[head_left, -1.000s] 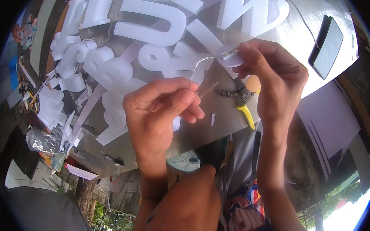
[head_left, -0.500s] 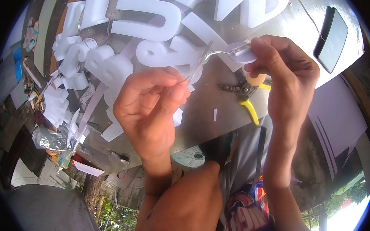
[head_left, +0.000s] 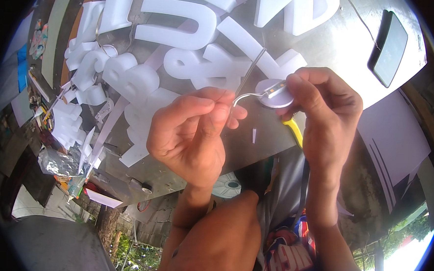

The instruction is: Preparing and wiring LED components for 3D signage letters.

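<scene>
In the head view, a small white disc [head_left: 273, 101] is up in the air over the counter [head_left: 271, 126], a bit right of the middle. Its flat face tips up. A short light strip [head_left: 277, 89] with tiny orange squares lies over it. The long way of the strip is on a slant: the top right end is under the right thumb, and the low left end points to the left hand [head_left: 190, 139]. A white wire [head_left: 248, 94] comes out of that low end and bends down to the left fingers. A thin grey strand [head_left: 252, 66] slants up and right from those same fingers.

The near edge of the counter runs on a slant below the hands. Grey counter top shows between the two hands, with one little white scrap [head_left: 254, 135] on it. A bright patch of top lies between the right hand [head_left: 326, 107] and the black phone [head_left: 389, 49]. Big white letters [head_left: 176, 23] crowd the far side and the left side. A yellow handle [head_left: 293, 132] pokes out just beside the right hand.

The left thumb and first finger pinch the wire, and the other fingers curl loosely. The right thumb and fingers are closed on the strip and disc.
</scene>
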Tool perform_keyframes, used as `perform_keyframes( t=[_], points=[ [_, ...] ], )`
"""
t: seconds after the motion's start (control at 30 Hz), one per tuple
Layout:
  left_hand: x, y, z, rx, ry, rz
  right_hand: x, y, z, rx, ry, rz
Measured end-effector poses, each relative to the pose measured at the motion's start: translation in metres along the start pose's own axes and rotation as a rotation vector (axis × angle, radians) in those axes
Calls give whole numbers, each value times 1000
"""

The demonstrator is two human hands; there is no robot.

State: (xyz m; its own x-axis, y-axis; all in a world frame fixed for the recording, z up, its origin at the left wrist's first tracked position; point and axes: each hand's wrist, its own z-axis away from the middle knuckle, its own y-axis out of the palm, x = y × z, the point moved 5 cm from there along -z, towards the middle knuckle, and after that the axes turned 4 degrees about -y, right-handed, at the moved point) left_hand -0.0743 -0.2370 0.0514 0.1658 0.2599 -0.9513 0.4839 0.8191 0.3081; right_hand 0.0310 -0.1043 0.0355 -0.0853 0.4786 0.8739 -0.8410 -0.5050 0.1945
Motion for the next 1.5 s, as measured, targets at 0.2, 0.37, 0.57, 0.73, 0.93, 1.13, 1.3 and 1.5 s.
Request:
perform_keyframes(
  t=[0.2,0.37,0.57,0.73,0.93,1.13,1.3,1.5],
  points=[
    [3,7,5,-58,-28,4,-16,11,16,27,108,-196],
    [4,14,5,-30,-57,96,-23,20,24,34,141,-335],
    [5,13,4,49,-114,0,-31,21,27,40,214,-358],
    [4,14,-3,147,-80,-54,-28,15,26,2,228,-346],
    [11,12,-2,140,-70,-25,-31,15,26,14,257,-312],
    [9,13,-4,120,-92,55,-29,12,25,42,243,-270],
    [8,7,-4,128,-99,103,-20,13,23,117,130,10],
    [2,8,-2,50,-66,-49,44,13,14,197,-615,468]
  ],
)
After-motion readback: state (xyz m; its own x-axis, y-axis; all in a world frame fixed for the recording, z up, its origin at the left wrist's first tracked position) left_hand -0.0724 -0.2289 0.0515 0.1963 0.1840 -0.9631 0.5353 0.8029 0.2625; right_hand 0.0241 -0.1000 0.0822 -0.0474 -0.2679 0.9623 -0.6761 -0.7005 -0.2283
